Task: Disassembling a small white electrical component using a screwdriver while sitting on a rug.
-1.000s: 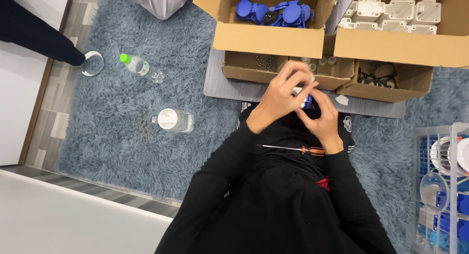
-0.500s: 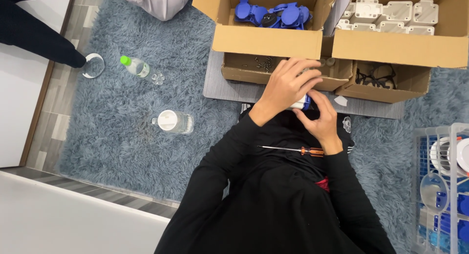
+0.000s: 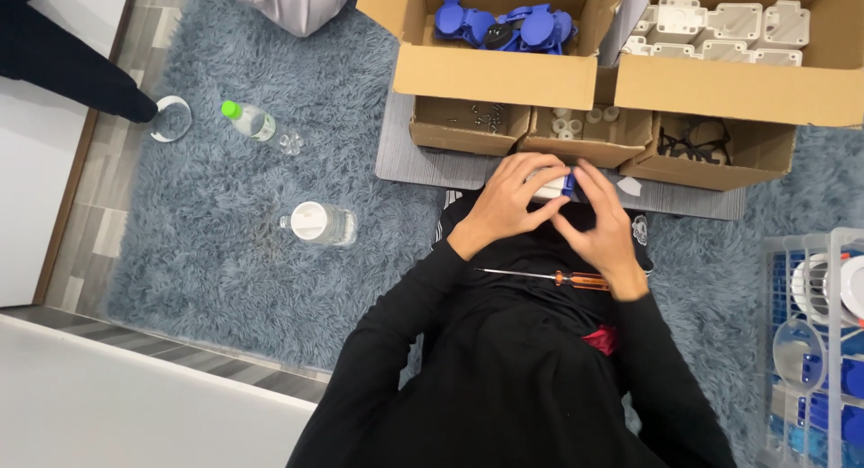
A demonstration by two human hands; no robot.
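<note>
Holding a small white-and-blue part in both hands

Item in hand: small white part (image 3: 546, 185) with a blue piece at its right end, mostly covered by my fingers, so I cannot tell its full shape. Location: above my lap, just in front of the low cardboard trays (image 3: 576, 135).
Left hand (image 3: 511, 201): fingers curled narrow around the white body.
Right hand (image 3: 605, 223): fingertips pinched on the blue end.
On my lap: screwdriver (image 3: 549, 276), orange handle, thin shaft pointing left.
Ahead: carton of blue caps (image 3: 504, 25); carton of white housings (image 3: 720, 25).
On the grey-blue rug (image 3: 225, 252): bottle with green cap (image 3: 252, 121); clear bottle with white lid (image 3: 319, 223).
Far right: white wire rack (image 3: 814, 342)
</note>
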